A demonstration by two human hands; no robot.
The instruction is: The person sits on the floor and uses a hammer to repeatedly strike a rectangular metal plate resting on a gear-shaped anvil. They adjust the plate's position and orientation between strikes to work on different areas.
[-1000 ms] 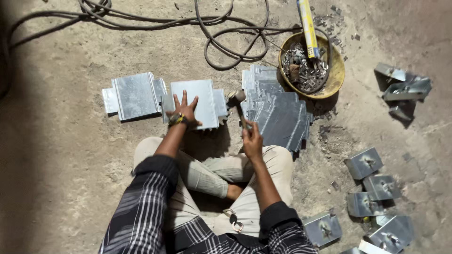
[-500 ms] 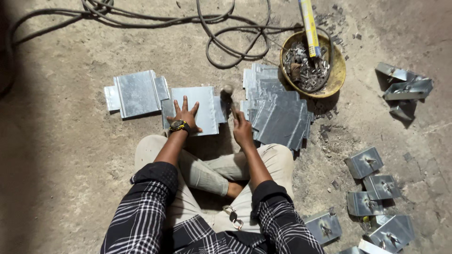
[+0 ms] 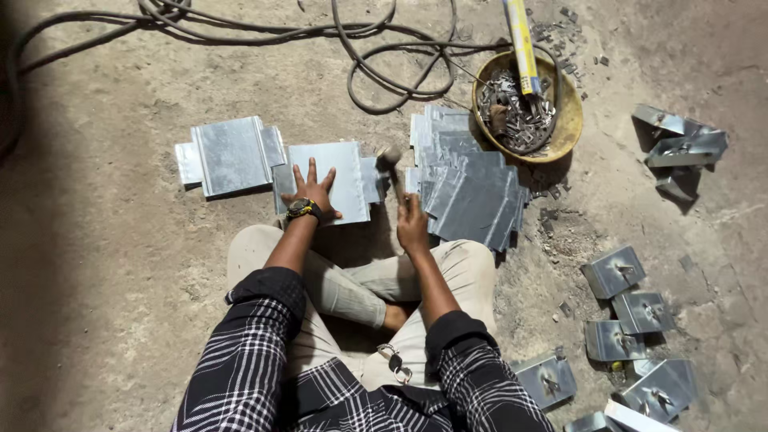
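Bare, dusty concrete floor [image 3: 104,264], seen from above; the person sits cross-legged on it. Left hand [image 3: 312,192]: fingers [image 3: 310,172] spread wide and flat, pressing down on a grey sheet-metal plate [image 3: 348,180] that lies on the floor just ahead of the knees. A wristwatch [image 3: 302,210] with a yellow rim sits at that wrist. Right hand [image 3: 412,224]: fingers curled tight around the handle of a hammer [image 3: 392,166], whose dark head stands at the plate's right edge, beside a small side tab; whether it touches the metal cannot be told. The plate is rectangular, dull silver, with small tabs at either side. A similar plate [image 3: 232,154] lies just to its left, slightly overlapped. Right of the hammer, a fanned stack of sheets [image 3: 472,188] rests on the floor. Beyond it, a yellow bowl [image 3: 570,120] holds small metal pieces. Folded metal brackets [image 3: 616,270] lie scattered at right; dark cables [image 3: 376,56] loop across the top.
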